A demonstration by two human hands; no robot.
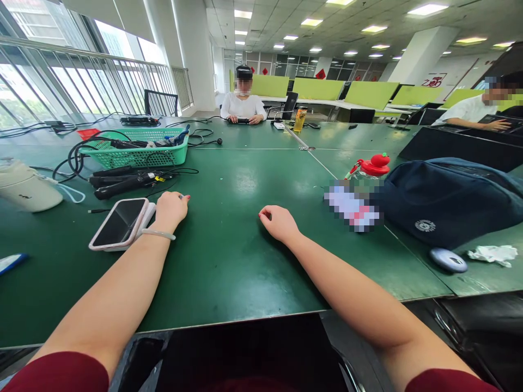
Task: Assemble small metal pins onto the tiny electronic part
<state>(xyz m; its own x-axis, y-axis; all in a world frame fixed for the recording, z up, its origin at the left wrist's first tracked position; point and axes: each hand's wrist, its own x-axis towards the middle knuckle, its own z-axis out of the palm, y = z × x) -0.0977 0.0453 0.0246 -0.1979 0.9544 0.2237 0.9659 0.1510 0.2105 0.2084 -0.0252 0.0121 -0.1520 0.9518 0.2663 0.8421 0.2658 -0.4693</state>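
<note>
Both my forearms rest on the green table [229,261]. My left hand [170,209] lies curled into a loose fist, fingers folded under, with nothing visible in it. A phone in a pink case [119,223] lies face up just left of that wrist, which wears a thin white band. My right hand [278,220] rests on the table about a hand's width to the right, fingers curled in, holding nothing that I can see.
A green mesh basket [137,147] of cables and black devices sits far left, a white flask [26,188] beside it. A red-capped bottle [359,188], a navy bag [445,198], a mouse [448,260] and crumpled tissue [492,254] lie right. Two people sit at the far tables.
</note>
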